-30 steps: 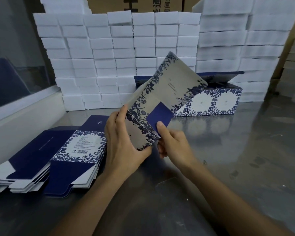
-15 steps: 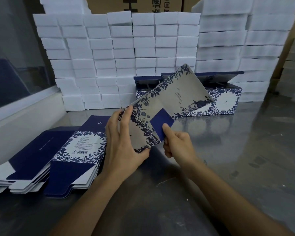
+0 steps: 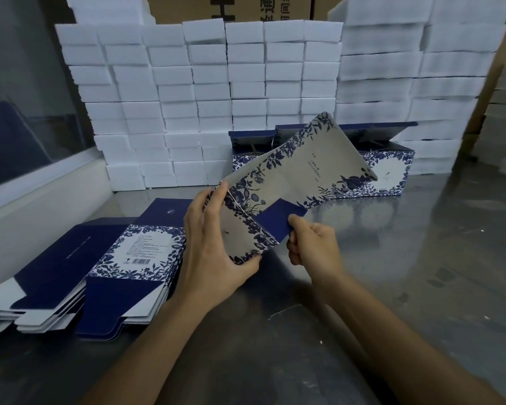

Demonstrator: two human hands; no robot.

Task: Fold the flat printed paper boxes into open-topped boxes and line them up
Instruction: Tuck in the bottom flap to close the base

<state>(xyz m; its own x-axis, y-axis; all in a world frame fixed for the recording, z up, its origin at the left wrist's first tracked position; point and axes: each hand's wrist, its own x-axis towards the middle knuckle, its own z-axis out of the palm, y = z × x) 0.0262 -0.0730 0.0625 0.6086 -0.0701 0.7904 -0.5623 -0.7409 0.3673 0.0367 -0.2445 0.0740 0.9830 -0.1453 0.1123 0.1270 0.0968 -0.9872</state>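
A flat paper box (image 3: 292,176), grey-white with a blue floral border, is held in the air above the table, slanting up to the right. My left hand (image 3: 214,252) grips its lower left end, fingers behind and thumb under the bottom edge. My right hand (image 3: 313,244) pinches its dark blue flap (image 3: 278,220). To the left lies a stack of flat boxes (image 3: 105,264). A row of folded open-topped boxes (image 3: 389,171) stands at the back, partly hidden behind the held box.
A wall of white foam blocks (image 3: 216,92) rises behind the folded boxes. The shiny metal table (image 3: 406,273) stretches to the right and front. A glass panel with a white sill (image 3: 35,182) runs along the left.
The held box has tipped down to the right, from steep to a shallower slant. Both hands kept their grip and shifted slightly lower and right.
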